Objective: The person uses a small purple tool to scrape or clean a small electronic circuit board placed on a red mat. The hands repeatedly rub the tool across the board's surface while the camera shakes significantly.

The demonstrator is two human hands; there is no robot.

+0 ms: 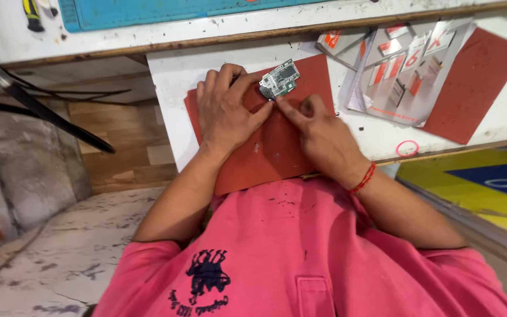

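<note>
A small green circuit board [281,77] lies on a red-brown work mat [277,147] on the white bench. My left hand [225,108] rests flat on the mat, its fingertips and thumb touching the board's near-left edge. My right hand [318,132] lies beside it, index finger stretched out and pressing at the board's lower corner. A red thread bracelet [363,179] circles my right wrist. Whether anything small sits between the fingertips is hidden.
A clear plastic sheet with red and white cards [406,67] lies to the right over a second red mat [473,88]. A pink ring [407,147] sits near the bench edge. A blue mat [165,10] and black cables [42,108] lie at the back and left.
</note>
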